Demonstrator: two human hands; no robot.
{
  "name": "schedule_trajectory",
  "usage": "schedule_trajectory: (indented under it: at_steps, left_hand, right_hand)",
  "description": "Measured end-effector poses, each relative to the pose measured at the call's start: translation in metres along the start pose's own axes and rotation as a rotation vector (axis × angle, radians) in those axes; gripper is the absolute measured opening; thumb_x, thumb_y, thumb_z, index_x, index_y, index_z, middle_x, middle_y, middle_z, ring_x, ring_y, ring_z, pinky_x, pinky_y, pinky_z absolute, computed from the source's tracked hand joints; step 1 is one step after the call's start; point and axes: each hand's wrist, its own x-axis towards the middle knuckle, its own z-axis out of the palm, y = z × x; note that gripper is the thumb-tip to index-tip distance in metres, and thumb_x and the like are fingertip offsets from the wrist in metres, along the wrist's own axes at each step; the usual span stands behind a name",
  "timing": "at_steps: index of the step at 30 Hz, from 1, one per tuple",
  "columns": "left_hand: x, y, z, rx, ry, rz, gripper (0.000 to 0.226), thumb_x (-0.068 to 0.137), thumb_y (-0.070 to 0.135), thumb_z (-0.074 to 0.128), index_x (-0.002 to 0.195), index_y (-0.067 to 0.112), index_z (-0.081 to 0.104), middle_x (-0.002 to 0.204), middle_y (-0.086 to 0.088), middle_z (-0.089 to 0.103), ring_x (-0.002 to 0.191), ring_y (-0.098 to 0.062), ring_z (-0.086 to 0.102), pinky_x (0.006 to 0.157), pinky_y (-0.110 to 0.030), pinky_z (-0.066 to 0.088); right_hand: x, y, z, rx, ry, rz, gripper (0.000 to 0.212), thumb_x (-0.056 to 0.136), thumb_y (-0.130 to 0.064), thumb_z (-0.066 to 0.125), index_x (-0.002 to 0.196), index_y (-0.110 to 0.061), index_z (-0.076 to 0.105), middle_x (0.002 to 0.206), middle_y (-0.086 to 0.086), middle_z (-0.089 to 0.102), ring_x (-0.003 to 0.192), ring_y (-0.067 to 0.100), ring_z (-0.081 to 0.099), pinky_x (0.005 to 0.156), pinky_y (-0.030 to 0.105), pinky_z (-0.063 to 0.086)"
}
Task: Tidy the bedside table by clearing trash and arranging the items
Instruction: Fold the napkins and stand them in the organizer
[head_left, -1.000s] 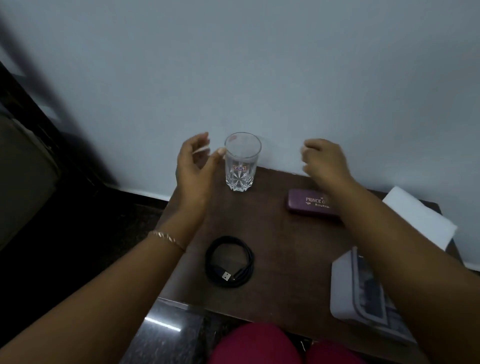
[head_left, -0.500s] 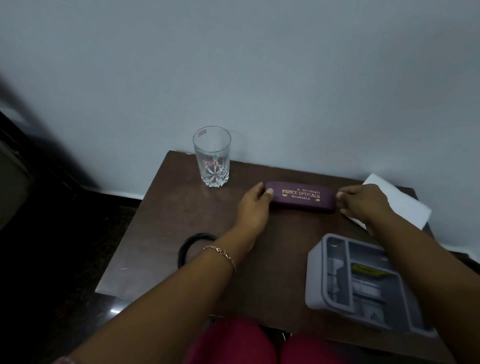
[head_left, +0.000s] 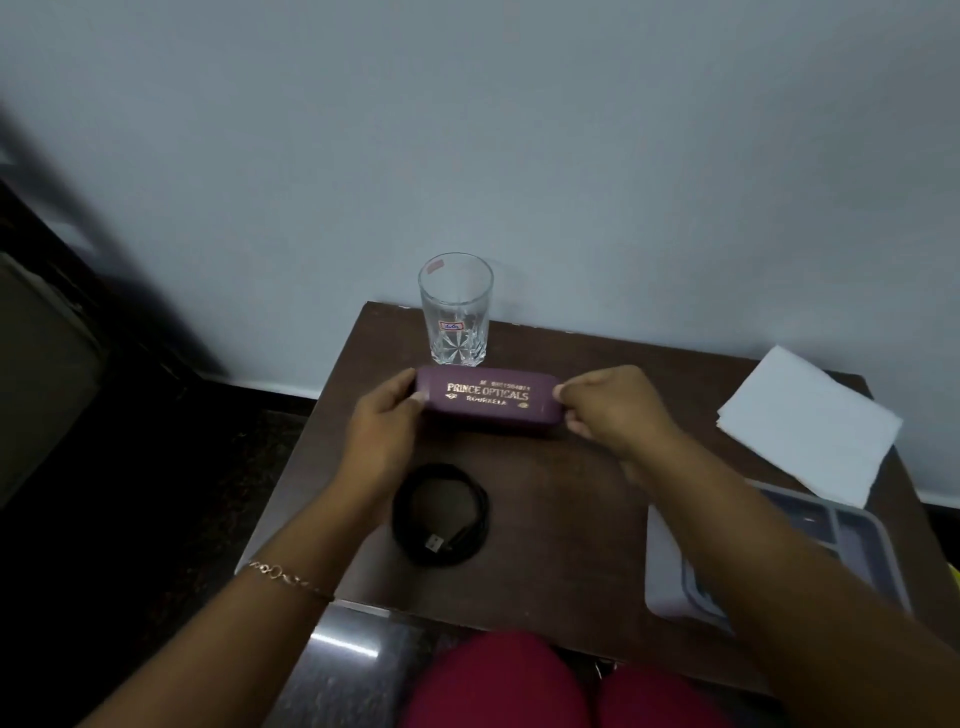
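Bare table (head_left: 571, 499) between coiled cable (head_left: 441, 514) and grey tray (head_left: 670, 571); glass (head_left: 455, 312) blocks the back.

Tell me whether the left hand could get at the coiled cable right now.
Probably not yet: the left hand and right hand grip the spectacle case. The cable lies uncovered beside the left wrist.

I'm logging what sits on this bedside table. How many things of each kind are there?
Drinking glass: 1
Purple spectacle case, held at its ends by the left hand and right hand: 1
Coiled black cable: 1
White paper napkin: 1
Grey compartment tray: 1
Total: 5
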Motion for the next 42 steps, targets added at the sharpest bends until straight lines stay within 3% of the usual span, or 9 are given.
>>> schedule_trajectory:
  at_steps: [6,11,14,19,22,29,36,38,42]
  left_hand:
    - [0.015,-0.018,-0.03,0.026,0.059,-0.077,0.035,0.092,0.002,0.041,0.119,0.01,0.062,0.117,-0.008,0.067,0.115,-0.022,0.059,0.106,-0.041,0.042]
    - [0.017,-0.021,-0.034,0.03,0.023,-0.104,0.042,0.093,0.006,0.046,0.135,0.01,0.048,0.132,0.003,0.054,0.124,-0.015,0.05,0.111,-0.037,0.035]
    - [0.004,-0.019,-0.038,0.081,0.131,-0.109,0.053,0.093,0.01,0.052,0.143,0.013,0.034,0.134,0.002,0.048,0.128,-0.015,0.044,0.111,-0.034,0.034]
    - [-0.047,-0.044,-0.047,0.408,0.088,-0.138,0.034,0.087,0.03,0.059,0.121,0.028,0.059,0.118,-0.001,0.063,0.1,-0.022,0.063,0.09,-0.047,0.052]
    - [-0.073,-0.051,-0.037,0.406,0.071,-0.088,0.036,0.083,0.026,0.065,0.119,0.025,0.062,0.112,-0.002,0.063,0.091,-0.016,0.065,0.082,-0.045,0.056]
    - [-0.074,-0.048,-0.034,0.358,0.175,-0.093,0.032,0.083,0.006,0.065,0.113,0.013,0.066,0.103,-0.005,0.068,0.082,-0.013,0.064,0.08,-0.034,0.053]
    - [-0.083,-0.032,-0.034,0.428,0.227,-0.066,0.04,0.086,0.017,0.063,0.125,0.017,0.056,0.122,-0.01,0.059,0.09,-0.021,0.064,0.084,-0.039,0.052]
    - [-0.097,-0.017,-0.02,0.363,0.249,-0.018,0.038,0.087,0.02,0.062,0.124,0.023,0.055,0.122,-0.002,0.052,0.095,-0.017,0.058,0.083,-0.035,0.048]
    - [-0.125,0.013,0.035,0.062,0.009,-0.031,0.034,0.085,0.021,0.065,0.117,0.031,0.058,0.115,0.009,0.062,0.105,-0.001,0.058,0.08,-0.014,0.044]
  right_hand:
    - [-0.005,0.007,0.047,0.061,0.025,0.016,0.012,0.076,-0.013,0.067,0.065,-0.017,0.064,0.089,0.016,0.07,0.092,0.031,0.067,0.089,0.045,0.054]
    - [-0.011,0.007,0.051,-0.028,0.051,-0.024,0.017,0.081,-0.015,0.065,0.094,-0.006,0.069,0.095,0.012,0.069,0.094,0.025,0.064,0.092,0.043,0.051]
    - [-0.03,0.012,0.045,-0.111,0.066,-0.062,0.028,0.082,-0.016,0.064,0.107,-0.005,0.064,0.097,0.003,0.064,0.097,0.022,0.061,0.094,0.039,0.049]
    - [-0.068,0.052,0.052,-0.097,-0.124,0.015,0.026,0.083,-0.016,0.065,0.108,-0.009,0.062,0.083,0.002,0.064,0.086,0.024,0.066,0.087,0.047,0.053]
    - [-0.083,0.071,0.067,-0.11,-0.091,-0.043,0.03,0.082,-0.012,0.064,0.112,-0.01,0.063,0.087,0.002,0.064,0.093,0.025,0.065,0.089,0.044,0.052]
    - [-0.085,0.068,0.097,-0.075,-0.02,-0.086,0.035,0.081,-0.002,0.06,0.115,-0.009,0.064,0.105,0.01,0.066,0.102,0.025,0.062,0.096,0.033,0.047]
    - [-0.106,0.05,0.077,-0.121,-0.028,-0.175,0.038,0.087,-0.009,0.055,0.125,-0.011,0.056,0.123,0.008,0.058,0.111,0.02,0.057,0.098,0.024,0.04]
    - [-0.124,0.052,0.048,-0.044,0.074,-0.25,0.032,0.087,-0.014,0.056,0.119,-0.018,0.06,0.114,0.002,0.061,0.099,0.014,0.061,0.092,0.026,0.047]
    - [-0.158,0.06,-0.039,0.053,0.619,-0.404,0.013,0.089,-0.025,0.057,0.1,-0.029,0.062,0.096,-0.012,0.06,0.086,-0.002,0.056,0.069,0.016,0.043]
